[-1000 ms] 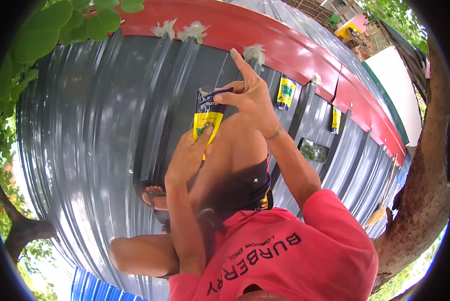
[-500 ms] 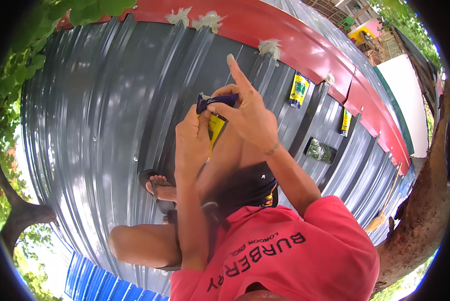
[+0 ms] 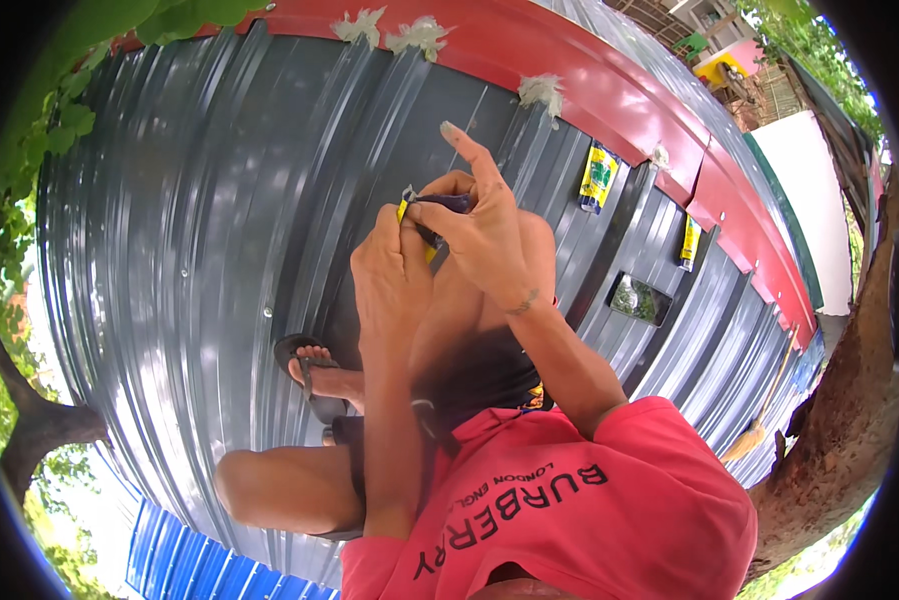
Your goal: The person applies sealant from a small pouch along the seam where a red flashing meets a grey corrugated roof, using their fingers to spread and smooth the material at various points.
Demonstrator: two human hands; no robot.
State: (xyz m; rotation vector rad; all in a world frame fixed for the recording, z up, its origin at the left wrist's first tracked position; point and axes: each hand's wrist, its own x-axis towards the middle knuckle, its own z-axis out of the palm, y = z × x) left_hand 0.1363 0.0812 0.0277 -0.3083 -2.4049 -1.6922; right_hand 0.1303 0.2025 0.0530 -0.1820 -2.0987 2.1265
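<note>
Both hands are together over the grey corrugated metal roof, holding a small dark-blue and yellow packet (image 3: 449, 202). My left hand (image 3: 389, 270) pinches its left end, where a yellow edge and a bit of greyish paste show. My right hand (image 3: 484, 235) grips the other side between thumb and curled fingers. Its index finger points up and away, with pale grey paste on the tip. Much of the packet is hidden behind the fingers. Beneath the hands are my bent knee and a sandalled foot (image 3: 319, 370).
Two similar yellow and blue packets, one larger in view (image 3: 598, 178) and one farther right (image 3: 689, 243), lie on the roof near a phone (image 3: 640, 299). Paste dabs (image 3: 540, 94) mark the red flashing (image 3: 649, 105). A broom (image 3: 747, 440) lies by a tree trunk (image 3: 839, 430).
The packet has turned in my hands, so less of its dark and yellow surface shows. My right index finger has tilted leftward and lower. Both hands still hold the packet.
</note>
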